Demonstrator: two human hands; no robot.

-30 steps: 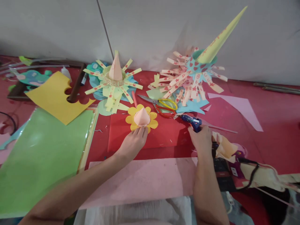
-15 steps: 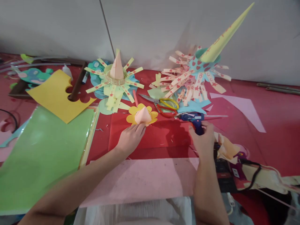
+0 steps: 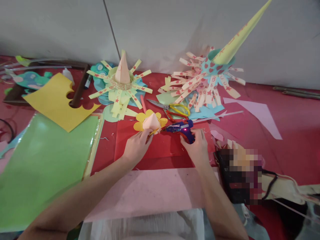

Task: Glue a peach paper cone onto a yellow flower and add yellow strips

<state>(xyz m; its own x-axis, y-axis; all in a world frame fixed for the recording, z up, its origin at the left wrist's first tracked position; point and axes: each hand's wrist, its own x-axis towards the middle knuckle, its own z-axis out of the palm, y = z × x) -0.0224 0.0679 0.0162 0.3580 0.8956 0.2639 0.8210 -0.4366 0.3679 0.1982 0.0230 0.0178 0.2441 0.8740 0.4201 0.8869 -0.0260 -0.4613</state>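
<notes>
My left hand [image 3: 136, 146] pinches the near edge of a small paper piece, a peach cone [image 3: 151, 122] glued on a yellow flower [image 3: 140, 122], and tilts it up off the red sheet [image 3: 160, 145]. My right hand [image 3: 197, 148] grips a blue glue gun [image 3: 180, 128] with a red light lit. Its nozzle points left and sits right beside the cone's base. A clear glue stick [image 3: 220, 115] juts out of the gun's back to the right.
Yellow-and-red scissors [image 3: 175, 111] lie just behind the gun. Two spiky paper hats [image 3: 120, 85] [image 3: 207, 80] stand by the wall. A green sheet [image 3: 45, 160] and yellow sheet [image 3: 56, 101] lie left, pink paper [image 3: 150, 193] near me, a black power strip [image 3: 237, 180] right.
My right hand carried the glue gun leftward from the right side up to the cone. My left hand tipped the flower piece up a little.
</notes>
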